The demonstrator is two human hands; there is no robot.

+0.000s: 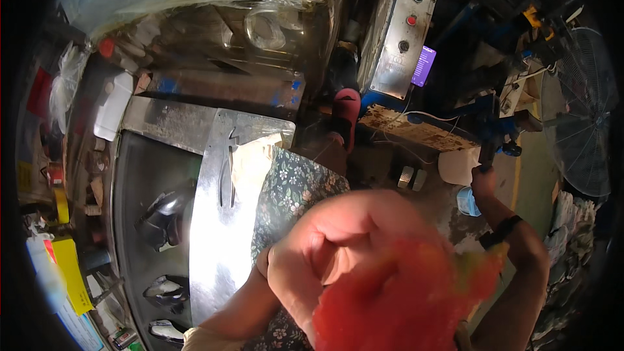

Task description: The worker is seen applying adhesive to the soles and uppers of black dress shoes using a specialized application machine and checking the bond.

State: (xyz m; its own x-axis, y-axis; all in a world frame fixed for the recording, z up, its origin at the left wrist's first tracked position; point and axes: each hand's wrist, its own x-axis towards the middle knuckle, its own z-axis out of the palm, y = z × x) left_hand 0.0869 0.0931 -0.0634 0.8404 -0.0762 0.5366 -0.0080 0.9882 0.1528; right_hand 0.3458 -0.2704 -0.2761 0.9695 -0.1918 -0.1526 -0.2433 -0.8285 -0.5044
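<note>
Close to the camera, my left hand [344, 234] is curled with its fingers closed around a wet, blurred red chunk with a yellow-green edge, which looks like a watermelon slice [403, 292]. The slice hides part of that hand. Farther off to the right, my right hand [482, 182] grips a dark lever [486, 153] on a machine. A dark band [504, 229] circles the right wrist. Below my left hand spreads a dark floral cloth [296, 179], worn like an apron, with a cream cloth [253, 166] beside it.
A shiny metal plate [218, 240] borders a dark belt [140, 169] carrying black shoes [166, 292]. Ahead stands a machine with a button panel [400, 39]. A red slipper [346, 117] is on the floor. A large fan [585, 110] stands right.
</note>
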